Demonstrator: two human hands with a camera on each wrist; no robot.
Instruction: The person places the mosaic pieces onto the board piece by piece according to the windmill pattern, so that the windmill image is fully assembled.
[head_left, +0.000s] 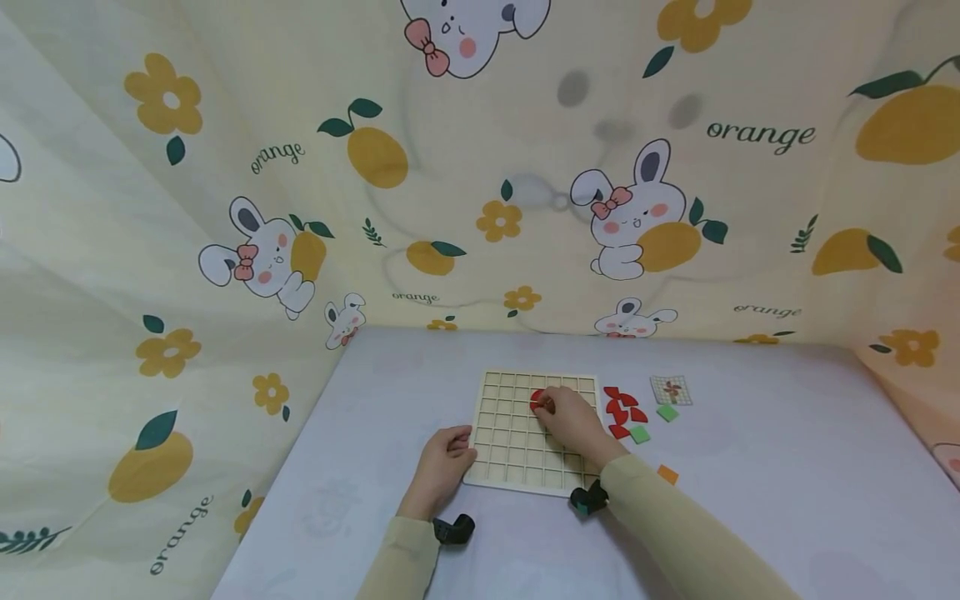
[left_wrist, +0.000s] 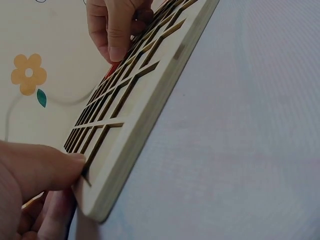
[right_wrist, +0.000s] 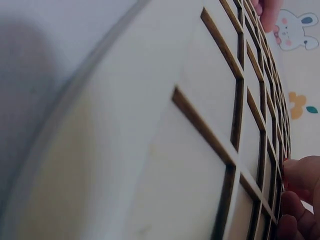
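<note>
A pale wooden grid board (head_left: 510, 442) lies on the table. My left hand (head_left: 444, 460) holds its left edge; in the left wrist view the thumb (left_wrist: 47, 167) lies on the board's top near a corner, other fingers curled beside the edge. Over the upper middle of the grid, my right hand (head_left: 576, 423) pinches a red piece (head_left: 536, 400) against the board. Fingertips hide much of that piece, so I cannot tell whether more than one is there. Just right of the board lie several red fan-shaped pieces (head_left: 617, 408).
Two green squares (head_left: 640, 434) lie by the red pieces, and an orange square (head_left: 667, 474) is nearer me, beside the right sleeve. A small gridded card (head_left: 671, 390) with a red pinwheel figure sits at the back right. A patterned cloth wall (head_left: 465, 275) rises behind the table.
</note>
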